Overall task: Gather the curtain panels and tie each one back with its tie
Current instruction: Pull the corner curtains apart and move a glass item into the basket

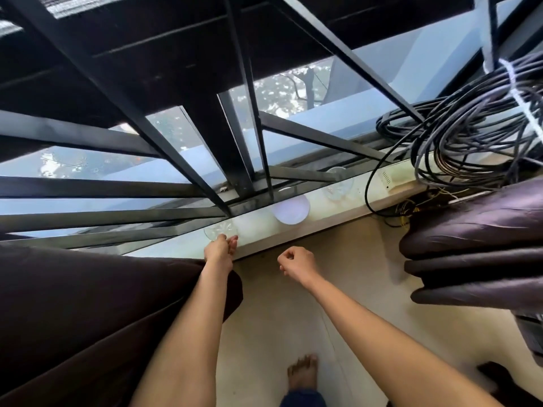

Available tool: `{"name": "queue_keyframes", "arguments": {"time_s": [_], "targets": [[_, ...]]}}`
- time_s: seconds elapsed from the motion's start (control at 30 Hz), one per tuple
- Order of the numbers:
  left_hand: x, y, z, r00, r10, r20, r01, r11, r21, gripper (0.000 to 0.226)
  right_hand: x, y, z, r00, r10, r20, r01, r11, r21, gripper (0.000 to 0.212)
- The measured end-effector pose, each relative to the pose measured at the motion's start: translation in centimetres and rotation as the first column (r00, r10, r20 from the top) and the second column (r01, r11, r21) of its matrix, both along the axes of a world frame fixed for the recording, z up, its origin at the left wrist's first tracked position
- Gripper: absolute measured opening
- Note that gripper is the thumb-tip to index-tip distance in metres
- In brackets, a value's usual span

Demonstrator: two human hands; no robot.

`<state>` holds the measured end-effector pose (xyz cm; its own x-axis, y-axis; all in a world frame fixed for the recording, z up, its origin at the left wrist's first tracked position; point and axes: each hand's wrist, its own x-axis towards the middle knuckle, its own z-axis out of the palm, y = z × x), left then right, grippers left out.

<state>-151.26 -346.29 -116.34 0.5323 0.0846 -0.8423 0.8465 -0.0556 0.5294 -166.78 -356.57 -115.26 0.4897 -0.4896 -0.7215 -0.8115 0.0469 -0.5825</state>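
A: "Your left grip point(221, 250) is touching the dish point(220, 230) on the sill point(255, 224); pinching or not, I cannot tell. Your right grip point(296, 264) is curling on nothing."
B: "And the curtains?"
A: "Left curtain point(88, 304) is hanging against your forearm, right curtain point(476, 245) well apart. Gathering cloth could be sweeping that dish off."

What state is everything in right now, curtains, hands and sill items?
Left curtain: hanging loose, untied.
Right curtain: bunched in folds, no tie visible.
Left hand: fingertips touching clear dish on sill.
Right hand: curled, empty.
White dish: resting on sill.
Cables: coiled on sill.
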Motion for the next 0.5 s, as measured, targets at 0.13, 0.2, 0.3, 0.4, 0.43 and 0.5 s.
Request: {"name": "queue_keyframes", "arguments": {"time_s": [0.13, 0.2, 0.3, 0.4, 0.43, 0.5], "targets": [[-1.4, -0.6, 0.5, 0.993, -0.119, -0.019, 0.119, 0.992, 0.050, 0.024, -1.3, -0.4, 0.0, 0.999, -0.035, 0.000, 0.035, 0.999, 0.000, 0.016], [-2.7, -0.9, 0.3, 0.963, -0.267, -0.040, 0.270, 0.958, 0.099, 0.018, -2.1, -0.5, 0.2, 0.999, -0.049, -0.006, 0.049, 0.999, -0.007, 0.016], [-5.6, -1.5, 0.7, 0.896, -0.440, -0.061, 0.444, 0.882, 0.155, 0.013, -4.1, -0.9, 0.6, 0.994, -0.110, -0.012, 0.110, 0.994, -0.013, 0.014], [-8.7, -1.9, 1.4, 0.843, -0.533, -0.073, 0.538, 0.834, 0.123, 0.014, -6.8, -1.2, 1.3, 0.988, -0.155, -0.012, 0.155, 0.988, -0.015, 0.016], [-9.8, -2.0, 1.6, 0.820, -0.568, -0.067, 0.572, 0.812, 0.120, 0.016, -7.7, -1.2, 2.0, 0.987, -0.163, -0.008, 0.163, 0.987, -0.015, 0.016], [-11.9, -2.4, 2.2, 0.766, -0.641, -0.053, 0.642, 0.758, 0.111, 0.018, -9.8, -1.4, 3.4, 0.982, -0.187, 0.004, 0.187, 0.982, -0.019, 0.018]]}}
